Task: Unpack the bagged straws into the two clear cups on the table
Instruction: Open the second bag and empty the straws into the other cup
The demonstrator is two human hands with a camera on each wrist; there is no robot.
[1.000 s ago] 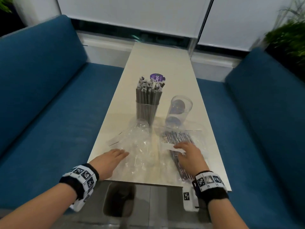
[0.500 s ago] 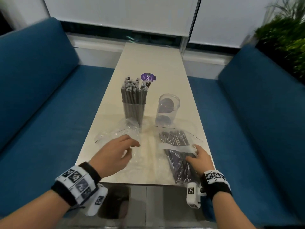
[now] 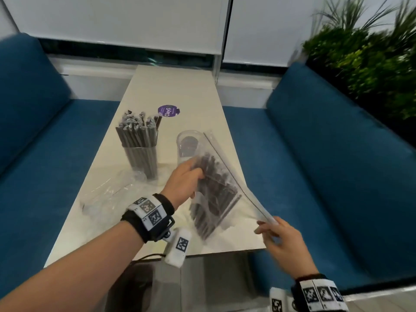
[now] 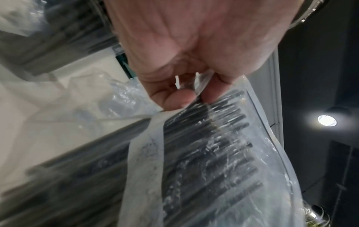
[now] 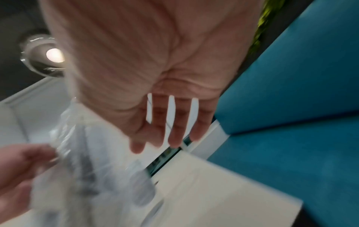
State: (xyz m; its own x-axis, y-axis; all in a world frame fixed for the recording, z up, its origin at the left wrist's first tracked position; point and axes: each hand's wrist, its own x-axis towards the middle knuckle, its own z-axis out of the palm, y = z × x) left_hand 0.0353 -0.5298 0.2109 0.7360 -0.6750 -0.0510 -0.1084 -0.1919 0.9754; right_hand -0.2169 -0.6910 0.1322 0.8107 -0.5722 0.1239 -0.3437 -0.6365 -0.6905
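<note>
A clear bag of dark straws (image 3: 213, 194) is tilted up off the white table (image 3: 175, 91). My left hand (image 3: 198, 174) grips the bag (image 4: 213, 153) at its upper left edge, fingers and thumb (image 4: 180, 98) curled on the plastic. My right hand (image 3: 267, 226) is at the bag's lower right corner, its fingers (image 5: 174, 132) straight and spread against the plastic edge. The left clear cup (image 3: 139, 154) stands packed with upright straws. The right clear cup (image 3: 186, 143) holds no straws and is partly hidden behind the raised bag.
An empty crumpled plastic bag (image 3: 105, 194) lies on the table left of my left wrist. A purple round sticker (image 3: 168, 111) sits beyond the cups. Blue sofas (image 3: 315, 165) flank the table, with a green plant (image 3: 371, 52) at the far right.
The straw bag has come up off the table and tilted. My left hand left the empty bag and took hold of the full one. My right hand slid to its lower corner.
</note>
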